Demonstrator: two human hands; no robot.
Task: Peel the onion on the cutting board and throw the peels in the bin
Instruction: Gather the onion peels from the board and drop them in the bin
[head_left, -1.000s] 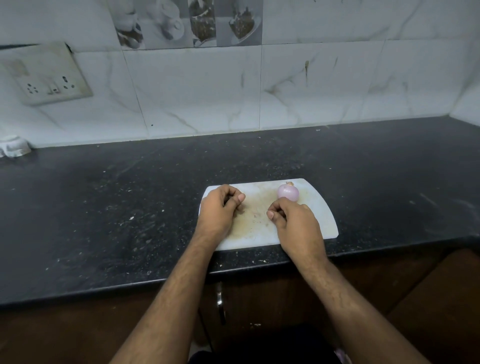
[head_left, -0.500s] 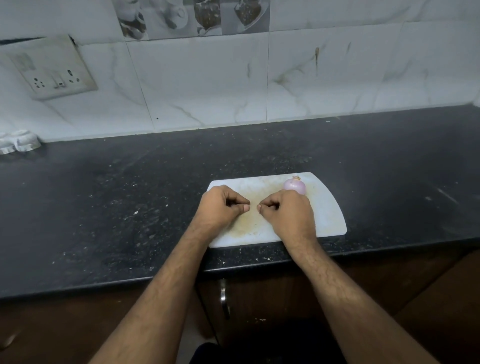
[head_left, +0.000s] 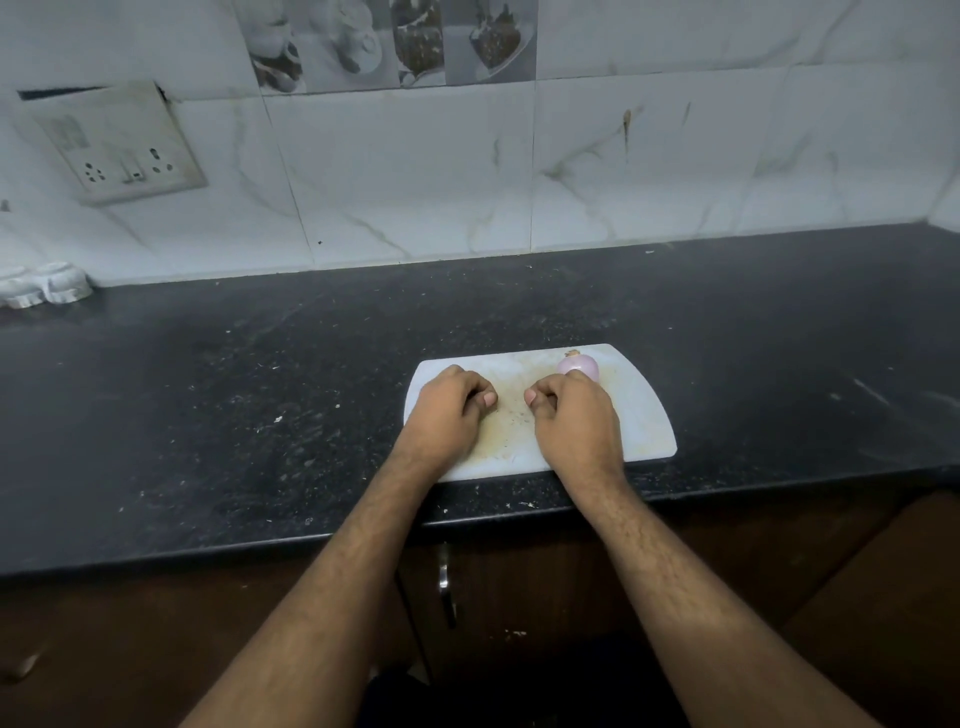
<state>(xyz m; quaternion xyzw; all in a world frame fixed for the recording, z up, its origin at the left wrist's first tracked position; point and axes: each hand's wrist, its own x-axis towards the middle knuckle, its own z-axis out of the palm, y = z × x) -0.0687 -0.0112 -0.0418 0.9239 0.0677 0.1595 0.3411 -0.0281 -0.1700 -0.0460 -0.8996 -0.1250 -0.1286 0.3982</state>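
The cutting board (head_left: 641, 415) was a white plastic slab with rounded corners, its middle stained a dull yellow-brown and scattered with fine dark specks. It lay on a black speckled stone counter (head_left: 208, 415) dusted with pale crumbs, its near edge close to the counter's front lip. Both hands rested knuckles-up on the board, side by side with a narrow gap of stained plastic between the thumbs. The left hand (head_left: 449, 415) had its fingers curled under into a loose fist, the thumb tip lying against them; nothing showed in its grasp. The right hand (head_left: 576, 421) was curled the same way, thumb tucked to the fingers, with no object visible in it.

The onion (head_left: 579, 366) sat just beyond the right hand's knuckles, near the board's far edge; whether the knuckles touched it could not be told. It was small, round and pale pink-purple with a smooth sheen, topped by a dry brownish tuft, and its lower part was hidden behind the hand.

Bare counter stretched to the left of the left hand, to the right of the right hand and beyond both, as far as a white marbled tile wall (head_left: 415, 182). Far to the left on that wall hung a grimy switch plate (head_left: 119, 145), tilted.
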